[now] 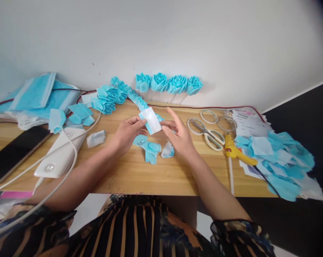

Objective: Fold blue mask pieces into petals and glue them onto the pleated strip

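Observation:
Above the middle of the wooden table (164, 178), both hands hold a small white and blue piece of mask fabric (152, 120). My left hand (128, 132) pinches its left edge with thumb and fingers. My right hand (179, 137) grips its right side, index finger stretched upward. Under the hands lie folded blue fabric pieces (149, 146) and a small white-blue scrap (168, 150).
Blue fabric roses (168, 84) lean on the wall, more blue folded pieces (108, 97) beside them. Scissors (206, 132), a yellow glue gun (237, 151) and blue scraps (281, 160) lie right. A mask pack (38, 96), phone (14, 151) and white power bank (61, 153) lie left.

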